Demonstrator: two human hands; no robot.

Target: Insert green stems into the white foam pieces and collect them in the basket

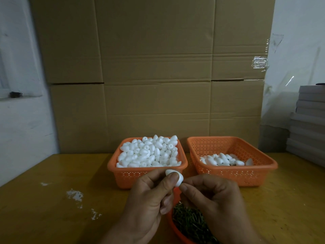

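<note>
Before two unlabelled orange baskets (193,171), both hands (177,196) pinch a foam piece (176,176).

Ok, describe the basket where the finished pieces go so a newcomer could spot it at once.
Start at the big cardboard wall behind the wooden table; two orange perforated baskets stand side by side at its foot. Take the right-hand basket. Unlike the left basket, heaped to the rim with white foam pieces, this one holds only a thin layer of them on its bottom.
</note>
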